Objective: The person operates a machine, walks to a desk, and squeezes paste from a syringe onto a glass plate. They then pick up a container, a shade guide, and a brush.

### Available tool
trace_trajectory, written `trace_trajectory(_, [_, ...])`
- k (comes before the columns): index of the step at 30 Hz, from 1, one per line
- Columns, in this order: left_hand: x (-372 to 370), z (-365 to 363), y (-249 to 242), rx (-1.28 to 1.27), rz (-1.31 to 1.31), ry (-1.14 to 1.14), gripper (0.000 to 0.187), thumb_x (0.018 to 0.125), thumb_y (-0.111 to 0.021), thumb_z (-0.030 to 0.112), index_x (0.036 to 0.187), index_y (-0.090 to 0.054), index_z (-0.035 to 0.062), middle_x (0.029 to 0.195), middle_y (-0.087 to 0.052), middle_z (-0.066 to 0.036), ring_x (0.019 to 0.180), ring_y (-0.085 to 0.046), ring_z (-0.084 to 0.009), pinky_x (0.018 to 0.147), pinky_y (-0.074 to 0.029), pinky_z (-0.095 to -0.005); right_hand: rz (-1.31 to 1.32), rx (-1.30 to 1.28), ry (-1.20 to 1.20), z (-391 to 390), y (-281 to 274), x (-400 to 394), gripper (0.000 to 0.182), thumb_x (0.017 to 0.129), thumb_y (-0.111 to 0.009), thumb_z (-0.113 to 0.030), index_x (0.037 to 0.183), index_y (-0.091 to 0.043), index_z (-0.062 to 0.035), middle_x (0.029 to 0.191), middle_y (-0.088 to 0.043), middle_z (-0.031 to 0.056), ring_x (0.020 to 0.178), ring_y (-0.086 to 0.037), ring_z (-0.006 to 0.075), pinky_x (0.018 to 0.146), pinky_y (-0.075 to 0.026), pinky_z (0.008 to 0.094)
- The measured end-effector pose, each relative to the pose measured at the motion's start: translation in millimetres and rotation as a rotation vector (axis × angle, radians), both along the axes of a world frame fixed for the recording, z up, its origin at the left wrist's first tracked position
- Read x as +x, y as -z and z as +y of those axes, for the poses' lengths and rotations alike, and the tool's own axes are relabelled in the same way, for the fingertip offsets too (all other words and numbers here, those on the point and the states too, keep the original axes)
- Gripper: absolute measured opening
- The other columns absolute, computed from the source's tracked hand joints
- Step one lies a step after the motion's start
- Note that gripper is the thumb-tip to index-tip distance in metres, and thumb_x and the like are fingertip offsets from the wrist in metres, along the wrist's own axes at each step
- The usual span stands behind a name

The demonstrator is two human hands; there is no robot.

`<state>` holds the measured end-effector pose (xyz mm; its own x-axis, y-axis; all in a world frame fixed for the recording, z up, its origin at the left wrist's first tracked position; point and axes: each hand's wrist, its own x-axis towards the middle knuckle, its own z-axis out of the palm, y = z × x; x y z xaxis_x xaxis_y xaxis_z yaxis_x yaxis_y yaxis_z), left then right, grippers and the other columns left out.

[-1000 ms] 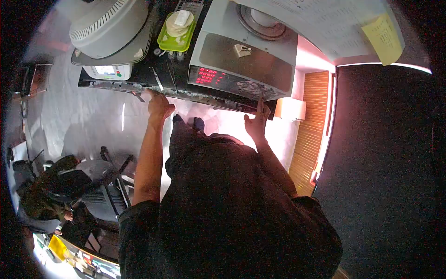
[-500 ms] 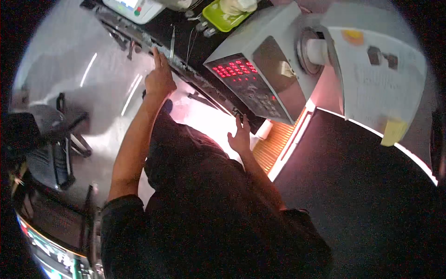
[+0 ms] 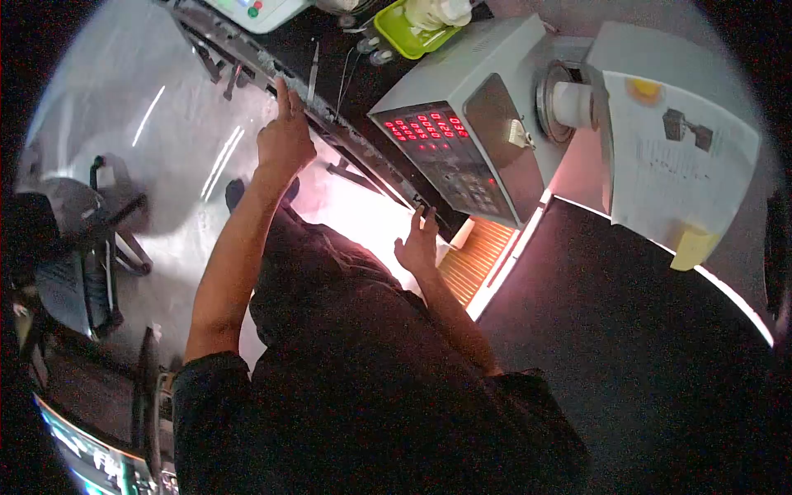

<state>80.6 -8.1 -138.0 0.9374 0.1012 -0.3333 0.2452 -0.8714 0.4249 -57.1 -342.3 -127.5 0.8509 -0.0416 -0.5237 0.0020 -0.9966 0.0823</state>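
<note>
My left hand [image 3: 285, 136] is at the front edge of a dark bench [image 3: 338, 132], its fingers stretched out over the edge and holding nothing I can see. Lower on the same edge, my right hand [image 3: 419, 241] has its fingers apart near the bench corner. Beside it stands a grey machine box [image 3: 462, 74] with red lit digits on its display panel [image 3: 429, 132]. A thin pointed tool [image 3: 313, 70] lies on the bench by my left hand.
A green tray [image 3: 404, 33] with a whitish item is at the top. Right of the box hangs a white sheet [image 3: 676, 148] on a light grey unit. A chair [image 3: 74, 289] stands at the left. Orange slats [image 3: 477, 256] show below the bench corner.
The view has shifted slightly, and a dark shoe now shows beside my left forearm. Both hands remain at the bench edge in nearly the same poses.
</note>
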Motion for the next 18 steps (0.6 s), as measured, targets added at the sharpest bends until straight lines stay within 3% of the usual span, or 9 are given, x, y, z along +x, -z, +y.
trace_trajectory(2, [0,2,5,0.020,-0.024,0.035,0.087,0.073,-0.064,0.008,0.150,-0.028,-0.0089,0.162,-0.007,-0.031,0.084,-0.073,-0.0358,0.071,-0.060,-0.0421,0.079,0.031,0.069,9,-16,6,0.099,0.081,-0.066,-0.026,0.152,-0.008,0.0114,0.153,-0.011,0.0443,0.143,-0.020,0.0552,0.120,-0.021,0.0530])
trace_trajectory(6, [1,6,4,0.059,-0.026,0.091,0.088,0.072,-0.065,0.010,0.150,-0.028,-0.0082,0.162,-0.008,-0.031,0.079,-0.073,-0.0340,0.067,-0.060,-0.0415,-0.020,0.033,0.083,5,-6,-3,0.098,0.081,-0.067,-0.025,0.154,-0.010,0.0071,0.155,-0.013,0.0402,0.145,-0.019,0.0516,0.121,-0.022,0.0500])
trace_trajectory(13, [-11,23,15,0.110,-0.111,0.171,0.098,0.067,-0.073,0.015,0.154,-0.027,0.0006,0.163,-0.008,-0.027,0.077,-0.073,-0.0312,0.065,-0.060,-0.0401,0.013,-0.016,0.095,17,-6,3,0.101,0.082,-0.067,-0.026,0.153,-0.004,0.0096,0.154,-0.013,0.0409,0.146,-0.016,0.0508,0.122,-0.018,0.0494])
trace_trajectory(18, [-16,30,25,0.070,-0.191,0.164,0.101,0.064,-0.073,0.009,0.155,-0.027,0.0062,0.166,-0.008,-0.020,0.075,-0.072,-0.0297,0.063,-0.059,-0.0387,0.032,-0.039,0.097,16,0,2,0.103,0.081,-0.068,-0.028,0.152,-0.005,0.0113,0.153,-0.009,0.0436,0.147,-0.014,0.0505,0.123,-0.016,0.0488])
